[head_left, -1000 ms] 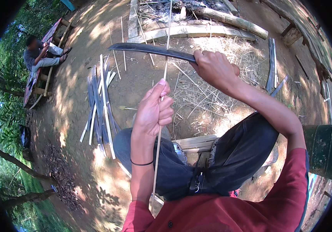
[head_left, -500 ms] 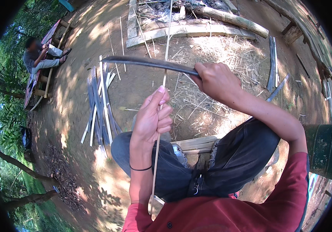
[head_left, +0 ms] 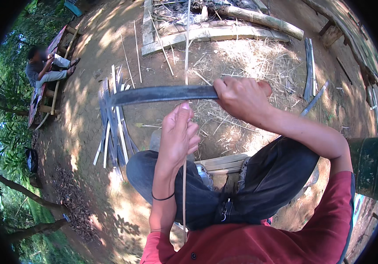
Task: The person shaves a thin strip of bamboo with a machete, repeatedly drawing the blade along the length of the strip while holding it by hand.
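Gripping thin pale stick (head_left: 187, 50) in closed L hand (head_left: 178, 136), jutting out fwd & back of it. Clutching long-bladed knife (head_left: 158, 93) in R fist (head_left: 243, 101), crossing over stick just fwd of L thumb, contact unclear. Prob. mid-shave; calls for steady L grip, keeping knife off thumb. W/ loose strips (head_left: 119, 127) piled left of L hand.

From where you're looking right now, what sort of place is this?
It looks like an outdoor work yard, perhaps rural: bare earth, an ashy, framed hearth and a pile of long thin strips.
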Tool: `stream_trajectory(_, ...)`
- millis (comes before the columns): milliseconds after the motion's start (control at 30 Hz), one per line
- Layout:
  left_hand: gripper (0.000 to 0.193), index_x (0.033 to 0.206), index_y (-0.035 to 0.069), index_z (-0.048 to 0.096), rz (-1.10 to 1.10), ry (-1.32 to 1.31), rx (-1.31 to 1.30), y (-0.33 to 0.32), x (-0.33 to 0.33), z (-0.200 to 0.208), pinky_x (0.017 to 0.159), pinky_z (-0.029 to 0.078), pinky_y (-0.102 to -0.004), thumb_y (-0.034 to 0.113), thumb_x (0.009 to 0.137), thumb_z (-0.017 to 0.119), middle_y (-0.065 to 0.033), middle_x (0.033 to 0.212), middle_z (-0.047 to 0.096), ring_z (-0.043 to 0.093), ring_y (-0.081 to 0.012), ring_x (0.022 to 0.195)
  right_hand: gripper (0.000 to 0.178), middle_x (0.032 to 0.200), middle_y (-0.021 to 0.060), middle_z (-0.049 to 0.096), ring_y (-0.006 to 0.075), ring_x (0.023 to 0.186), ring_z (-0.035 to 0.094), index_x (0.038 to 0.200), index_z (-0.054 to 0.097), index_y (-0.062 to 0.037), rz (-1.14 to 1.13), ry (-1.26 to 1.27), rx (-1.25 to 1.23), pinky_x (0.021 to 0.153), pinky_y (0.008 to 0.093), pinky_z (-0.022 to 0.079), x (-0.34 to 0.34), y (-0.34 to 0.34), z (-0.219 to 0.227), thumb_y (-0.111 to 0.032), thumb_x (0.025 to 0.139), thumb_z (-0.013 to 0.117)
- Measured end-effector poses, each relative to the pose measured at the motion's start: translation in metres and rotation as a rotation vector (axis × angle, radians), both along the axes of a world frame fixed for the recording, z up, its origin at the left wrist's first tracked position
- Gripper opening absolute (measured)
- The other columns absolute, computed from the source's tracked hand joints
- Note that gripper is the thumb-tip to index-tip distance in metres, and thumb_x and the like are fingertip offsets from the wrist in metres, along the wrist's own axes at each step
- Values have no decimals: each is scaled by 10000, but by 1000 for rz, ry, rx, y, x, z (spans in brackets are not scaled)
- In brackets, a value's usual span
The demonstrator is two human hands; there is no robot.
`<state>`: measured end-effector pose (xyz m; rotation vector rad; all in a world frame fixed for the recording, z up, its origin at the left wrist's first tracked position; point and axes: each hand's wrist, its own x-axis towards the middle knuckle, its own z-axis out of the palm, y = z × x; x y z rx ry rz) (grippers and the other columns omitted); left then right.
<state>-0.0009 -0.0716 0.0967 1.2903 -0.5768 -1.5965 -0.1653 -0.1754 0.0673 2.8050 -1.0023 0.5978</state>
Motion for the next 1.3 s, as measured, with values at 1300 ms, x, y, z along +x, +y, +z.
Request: stream_trajectory(1300, 316, 785, 105, 430, 123, -615, -315, -6, 2, -36, 360, 186, -200, 302, 1032, 417, 103, 535, 254, 220, 15, 412, 266, 643, 155, 591, 331, 551, 640, 792, 514, -4, -110, 87, 61, 478, 440, 506, 6, -1, -4, -225, 843, 653)
